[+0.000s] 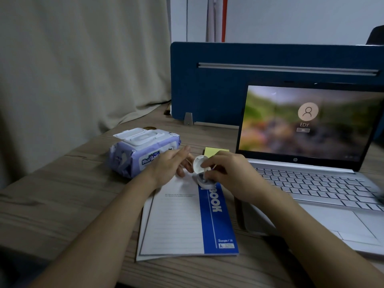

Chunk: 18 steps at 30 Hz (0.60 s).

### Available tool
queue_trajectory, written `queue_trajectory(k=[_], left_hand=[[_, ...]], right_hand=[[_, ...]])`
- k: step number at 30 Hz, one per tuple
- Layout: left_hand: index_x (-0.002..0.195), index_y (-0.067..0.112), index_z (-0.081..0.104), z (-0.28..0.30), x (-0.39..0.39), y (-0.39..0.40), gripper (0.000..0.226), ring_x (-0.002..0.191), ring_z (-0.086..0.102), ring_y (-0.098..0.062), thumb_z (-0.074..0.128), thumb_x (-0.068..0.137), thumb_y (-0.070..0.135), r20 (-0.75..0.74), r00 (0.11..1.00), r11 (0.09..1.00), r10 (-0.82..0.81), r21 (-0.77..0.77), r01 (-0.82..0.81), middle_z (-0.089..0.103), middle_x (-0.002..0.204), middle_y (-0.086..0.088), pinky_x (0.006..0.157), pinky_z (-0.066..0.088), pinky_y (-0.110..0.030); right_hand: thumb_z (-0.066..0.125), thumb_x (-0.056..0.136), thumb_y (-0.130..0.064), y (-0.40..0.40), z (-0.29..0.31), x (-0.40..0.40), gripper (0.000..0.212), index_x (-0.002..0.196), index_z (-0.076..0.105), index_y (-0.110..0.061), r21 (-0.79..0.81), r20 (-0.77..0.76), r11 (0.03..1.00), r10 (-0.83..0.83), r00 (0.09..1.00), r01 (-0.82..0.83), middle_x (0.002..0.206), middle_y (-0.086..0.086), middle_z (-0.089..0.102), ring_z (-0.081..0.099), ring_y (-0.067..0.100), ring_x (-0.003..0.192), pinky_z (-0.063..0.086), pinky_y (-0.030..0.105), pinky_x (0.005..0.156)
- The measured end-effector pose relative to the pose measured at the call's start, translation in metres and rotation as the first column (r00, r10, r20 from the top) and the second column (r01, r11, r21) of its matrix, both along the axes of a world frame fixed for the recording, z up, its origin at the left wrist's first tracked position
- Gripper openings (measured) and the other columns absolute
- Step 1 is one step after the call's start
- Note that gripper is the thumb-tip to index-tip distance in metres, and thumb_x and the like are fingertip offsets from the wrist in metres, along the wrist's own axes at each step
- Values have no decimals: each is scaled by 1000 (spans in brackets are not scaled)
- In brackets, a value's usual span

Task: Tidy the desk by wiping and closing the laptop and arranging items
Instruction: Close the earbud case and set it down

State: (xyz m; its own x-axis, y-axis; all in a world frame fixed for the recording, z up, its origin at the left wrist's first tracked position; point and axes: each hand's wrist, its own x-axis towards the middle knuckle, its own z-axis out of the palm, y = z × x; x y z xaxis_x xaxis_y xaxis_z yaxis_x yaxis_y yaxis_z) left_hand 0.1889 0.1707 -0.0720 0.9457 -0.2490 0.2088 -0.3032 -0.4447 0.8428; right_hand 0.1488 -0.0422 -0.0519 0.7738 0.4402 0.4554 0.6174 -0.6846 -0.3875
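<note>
A small white earbud case (201, 172) with its lid flipped up sits on the top edge of a white and blue notebook (182, 221). My right hand (230, 173) grips the case from the right, fingers closed on its base. My left hand (172, 165) hovers just left of the case with fingers spread, holding nothing. The silver laptop (311, 183) stands open at the right, its screen lit with a login page. A purple pack of wet wipes (141, 152) lies to the left, its white flap raised.
A yellow sticky-note pad (212, 151) lies behind my hands. A blue desk divider (228, 84) stands at the back, a beige curtain (83, 59) at the left. The wooden desk (62, 204) extends to the left.
</note>
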Motion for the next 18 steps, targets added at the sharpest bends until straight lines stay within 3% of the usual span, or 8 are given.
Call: queue_trajectory(k=[5,8,11,14,16,18], left_hand=[[90,33,73,2,-2,-1,71,66,66,-7,26,78,84,-11,1000,1000,7,-10,-7,76,85,7,61,42,-25],[90,35,73,5,-5,-2,67,67,66,-7,25,80,82,-19,1000,1000,11,-16,-11,76,86,8,57,41,-23],[87,40,73,7,-9,-3,58,67,65,-6,27,85,74,-23,1000,999,-2,-44,1,76,88,9,49,39,-12],[88,37,74,8,-12,-3,55,73,63,-7,29,89,69,-14,999,995,-45,-85,44,74,93,8,53,37,-20],[88,37,74,9,-15,-4,56,77,61,-9,29,88,70,17,996,989,-86,-118,87,74,94,8,58,37,-25],[87,37,75,11,-17,-4,62,82,60,-9,26,86,74,58,993,987,-102,-117,108,73,95,11,66,38,-31]], right_hand=[[61,92,-27,2,-3,0,21,109,70,-19,-80,15,997,19,1000,-18,100,-9,59,54,6,84,38,10,68],[60,93,-23,2,-1,-2,21,111,69,-18,-10,42,1000,-12,999,12,101,-4,64,56,6,83,44,14,71],[57,94,-14,-1,3,-2,16,105,70,-16,81,114,992,-105,988,96,98,-3,66,56,8,83,42,11,71],[54,95,-8,-6,6,-2,18,102,69,-13,150,128,975,-186,974,166,99,-2,66,57,9,86,41,8,71],[52,96,-7,-10,7,-2,18,103,68,-13,170,110,966,-215,970,195,101,-1,66,59,11,89,47,16,75],[51,95,-5,-12,8,-2,20,103,69,-10,194,106,959,-231,967,208,100,3,67,61,16,89,51,32,79]])
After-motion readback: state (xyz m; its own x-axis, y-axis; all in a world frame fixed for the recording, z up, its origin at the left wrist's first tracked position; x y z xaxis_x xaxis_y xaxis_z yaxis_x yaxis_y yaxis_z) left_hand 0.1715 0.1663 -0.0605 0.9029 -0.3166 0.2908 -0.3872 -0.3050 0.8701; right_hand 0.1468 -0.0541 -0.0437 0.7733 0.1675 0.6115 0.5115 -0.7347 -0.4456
